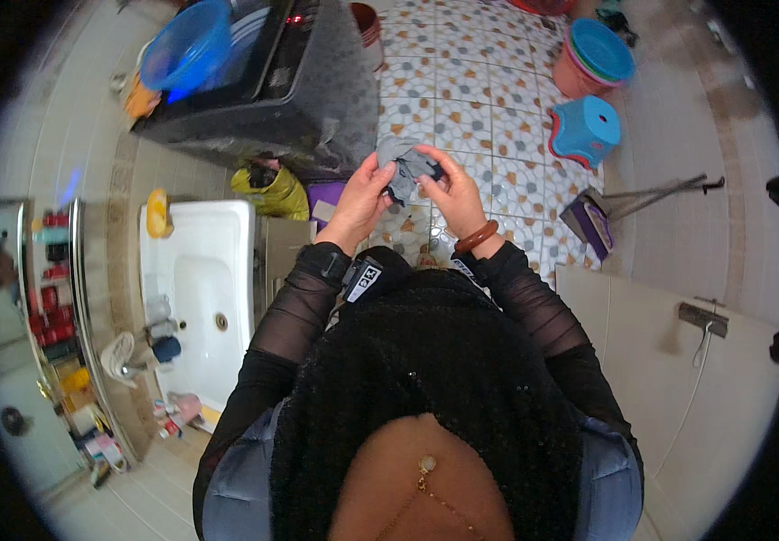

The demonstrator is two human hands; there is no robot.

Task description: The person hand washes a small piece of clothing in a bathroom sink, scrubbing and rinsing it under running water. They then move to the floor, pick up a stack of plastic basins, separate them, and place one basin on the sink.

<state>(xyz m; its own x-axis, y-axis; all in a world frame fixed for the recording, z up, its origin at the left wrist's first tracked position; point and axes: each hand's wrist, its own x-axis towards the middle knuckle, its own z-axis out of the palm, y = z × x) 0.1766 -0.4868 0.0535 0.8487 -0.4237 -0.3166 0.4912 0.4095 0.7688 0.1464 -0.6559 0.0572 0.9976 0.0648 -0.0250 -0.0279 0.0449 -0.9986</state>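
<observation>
Both hands are raised in front of me, holding a small crumpled grey cloth (400, 162) with dark patches between them. My left hand (359, 200) pinches its left side between thumb and fingers. On the other side my right hand (454, 193) grips it, the thumb pressed against the folds. The bunching hides what kind of garment or rag it is. A brown bangle (477, 236) circles my right wrist.
Left of me are a white sink (247, 261) and, beyond it, a dark washing machine (317, 117) carrying a blue basin (193, 54). A yellow bag (279, 194) sits beside the machine. At right stand a blue stool (592, 126), stacked buckets (585, 77) and a purple dustpan (585, 221).
</observation>
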